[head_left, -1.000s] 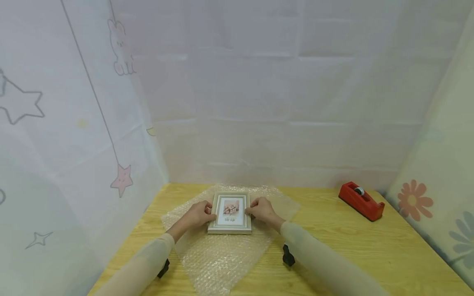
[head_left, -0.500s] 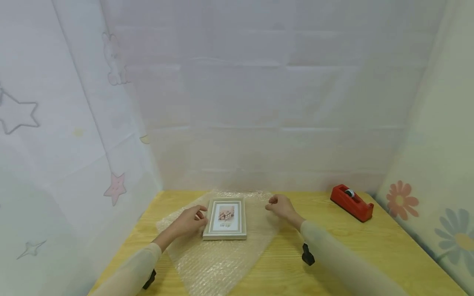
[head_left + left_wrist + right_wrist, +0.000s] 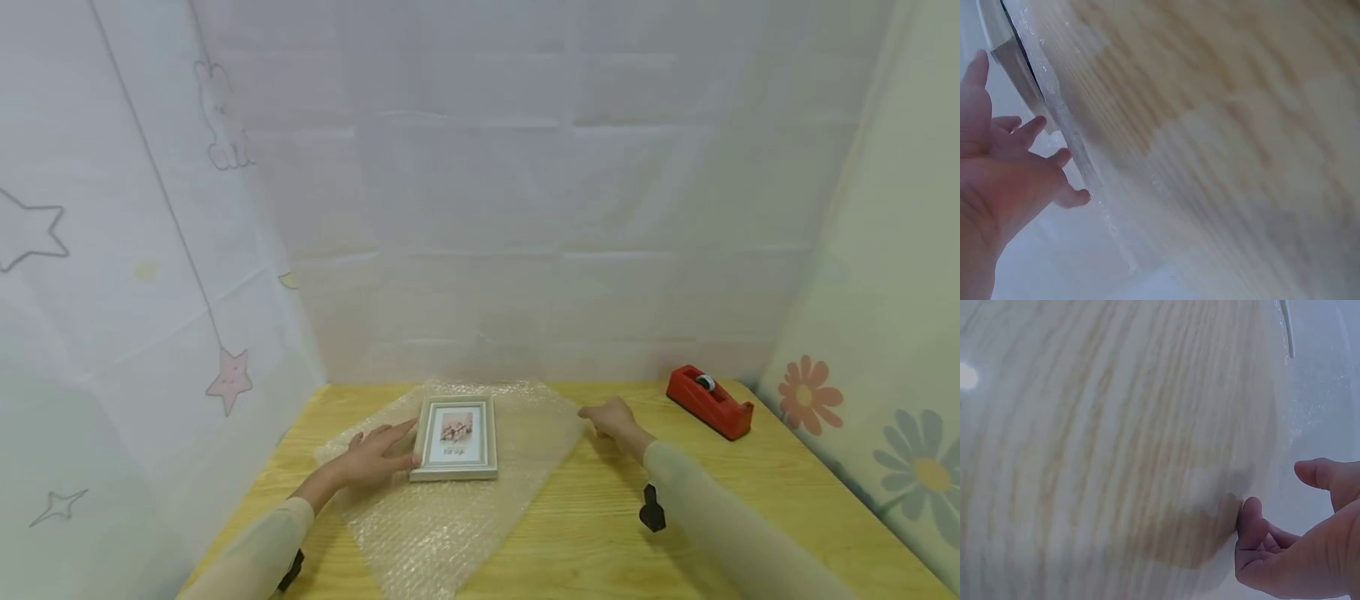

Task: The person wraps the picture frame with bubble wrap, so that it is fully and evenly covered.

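The picture frame lies on bubble wrap, long axis away from you. Your nearer left hand, fingers spread, touches its left edge; your right hand, thumb and fingers parted, meets the wrap's right corner.

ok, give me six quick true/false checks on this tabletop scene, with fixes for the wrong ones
1. The pale silver rectangular picture frame lies on the translucent bubble wrap sheet. True.
2. The left hand is at the frame's left edge. True.
3. The red plastic tape dispenser stands farther right than the right hand. True.
4. The right hand grips the frame. False: it is at the wrap's right-hand corner.
5. The wrap covers the frame's front. False: it lies underneath.
6. The dispenser touches the wrap. False: they stand apart.
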`<state>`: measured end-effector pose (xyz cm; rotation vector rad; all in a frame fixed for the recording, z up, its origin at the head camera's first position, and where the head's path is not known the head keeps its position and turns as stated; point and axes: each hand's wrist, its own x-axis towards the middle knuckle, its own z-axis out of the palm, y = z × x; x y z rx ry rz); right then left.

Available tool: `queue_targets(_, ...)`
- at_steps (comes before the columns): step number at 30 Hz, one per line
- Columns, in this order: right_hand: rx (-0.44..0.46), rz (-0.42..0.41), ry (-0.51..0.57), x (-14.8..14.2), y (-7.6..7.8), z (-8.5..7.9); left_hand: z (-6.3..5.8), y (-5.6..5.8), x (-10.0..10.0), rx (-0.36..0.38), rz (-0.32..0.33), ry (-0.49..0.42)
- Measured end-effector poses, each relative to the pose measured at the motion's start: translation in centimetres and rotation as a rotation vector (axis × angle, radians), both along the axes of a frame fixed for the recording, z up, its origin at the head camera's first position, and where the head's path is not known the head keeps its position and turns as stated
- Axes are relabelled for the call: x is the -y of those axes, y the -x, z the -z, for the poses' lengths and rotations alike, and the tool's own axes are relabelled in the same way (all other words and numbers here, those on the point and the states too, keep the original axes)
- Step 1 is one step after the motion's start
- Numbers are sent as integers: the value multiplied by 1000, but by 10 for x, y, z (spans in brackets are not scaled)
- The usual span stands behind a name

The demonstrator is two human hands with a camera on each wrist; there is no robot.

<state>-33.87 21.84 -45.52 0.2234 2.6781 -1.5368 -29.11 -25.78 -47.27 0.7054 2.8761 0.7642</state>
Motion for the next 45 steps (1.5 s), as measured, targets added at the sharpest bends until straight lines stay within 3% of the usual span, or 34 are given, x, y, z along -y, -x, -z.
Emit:
queue_targets(6, 16, 35, 18, 2, -4, 5, -3, -4, -3, 86, 62, 29)
queue_targets(24, -3, -25, 69, 18, -17, -5, -10, -3, -1, 83, 51, 34)
queue_targets(33, -101, 3, 243, 29, -13, 9, -9, -2, 0, 103, 52, 28)
queue_targets(39, -76, 12, 437, 41, -15, 11, -8, -3, -1, 117, 56, 25)
queue_targets(45, -71, -5, 525, 54, -18, 10, -7, -2, -2, 111, 59, 30)
